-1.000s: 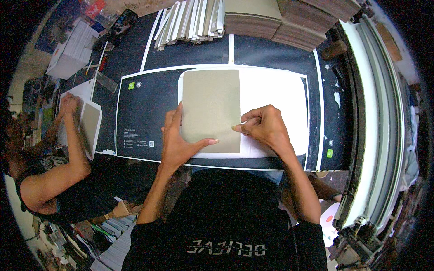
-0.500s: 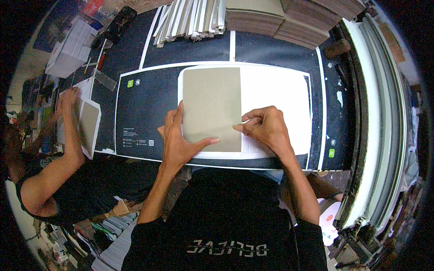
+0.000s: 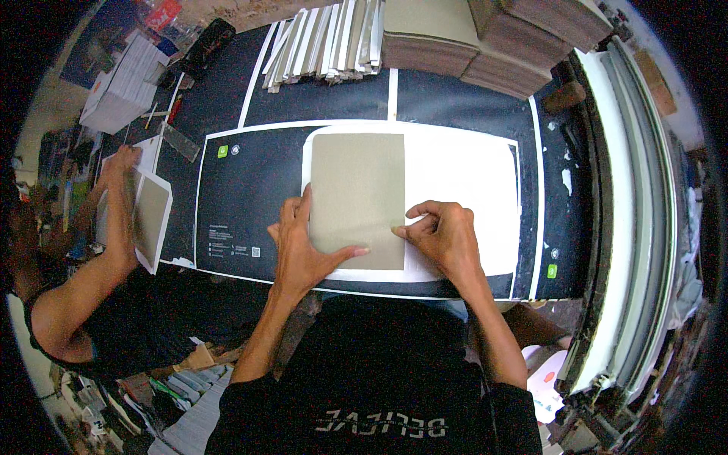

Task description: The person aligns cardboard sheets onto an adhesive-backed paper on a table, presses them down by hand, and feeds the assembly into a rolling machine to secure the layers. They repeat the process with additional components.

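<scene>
A grey cardboard sheet (image 3: pixel 356 189) lies flat on a white sheet (image 3: pixel 462 171), part of which extends past it on the right. My left hand (image 3: pixel 297 246) is spread at the lower left of the cardboard, its thumb resting on the board's face and its fingers along the left edge. At the opposite edge, my right hand (image 3: pixel 447 235) is curled, with the thumb tip pressed on the cardboard's lower right side. The index finger bends just beyond that edge, over the white sheet. Whatever lies beneath the curled fingers is hidden.
Dark printed sheets (image 3: pixel 243 189) cover the table. Cardboard stacks (image 3: pixel 432 49) and a bundle of strips (image 3: pixel 322 45) stand at the back. A long machine with pale rollers (image 3: pixel 629 212) borders the right. At left, a co-worker's arm (image 3: pixel 114 220) reaches over another grey board (image 3: pixel 152 216).
The whole view has shifted, so the table and board sit slightly lower. Both hands keep nearly the same places against the cardboard.
</scene>
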A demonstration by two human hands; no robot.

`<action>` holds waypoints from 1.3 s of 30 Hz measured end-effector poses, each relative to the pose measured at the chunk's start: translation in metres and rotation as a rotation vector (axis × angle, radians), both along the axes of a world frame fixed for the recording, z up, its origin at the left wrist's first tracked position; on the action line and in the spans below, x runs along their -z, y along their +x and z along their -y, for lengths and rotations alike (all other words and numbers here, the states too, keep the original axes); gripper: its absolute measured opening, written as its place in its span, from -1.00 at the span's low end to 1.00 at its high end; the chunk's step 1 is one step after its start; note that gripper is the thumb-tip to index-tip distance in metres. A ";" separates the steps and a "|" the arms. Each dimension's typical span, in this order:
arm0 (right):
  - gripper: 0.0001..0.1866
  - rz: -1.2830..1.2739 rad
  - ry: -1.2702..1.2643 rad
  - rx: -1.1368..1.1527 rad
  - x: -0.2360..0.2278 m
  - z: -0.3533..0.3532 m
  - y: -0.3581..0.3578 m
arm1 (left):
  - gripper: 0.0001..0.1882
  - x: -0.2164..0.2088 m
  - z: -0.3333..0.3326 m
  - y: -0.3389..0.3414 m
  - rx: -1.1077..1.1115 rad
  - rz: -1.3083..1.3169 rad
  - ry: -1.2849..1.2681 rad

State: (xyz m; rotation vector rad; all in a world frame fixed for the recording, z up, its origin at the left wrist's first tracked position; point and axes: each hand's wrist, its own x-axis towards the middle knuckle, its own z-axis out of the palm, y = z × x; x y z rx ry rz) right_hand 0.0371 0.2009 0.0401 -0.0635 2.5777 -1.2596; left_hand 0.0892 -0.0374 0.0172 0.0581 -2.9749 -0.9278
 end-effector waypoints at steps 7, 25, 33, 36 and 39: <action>-0.69 -0.032 -0.012 -0.011 0.005 -0.002 0.000 | 0.30 -0.019 -0.014 -0.006 0.002 -0.049 -0.193; -0.72 -0.003 0.033 -0.060 -0.002 0.000 -0.001 | -0.30 0.026 -0.052 -0.050 0.307 -0.177 -0.323; -0.73 -0.019 -0.032 -0.042 0.003 -0.001 -0.002 | -0.31 0.029 -0.053 -0.051 0.286 -0.164 -0.356; -0.73 -0.060 -0.026 -0.048 0.011 -0.004 -0.001 | -0.32 0.028 -0.054 -0.050 0.285 -0.173 -0.324; -0.73 -0.057 -0.038 -0.039 0.009 -0.003 -0.001 | -0.32 0.030 -0.053 -0.049 0.283 -0.179 -0.318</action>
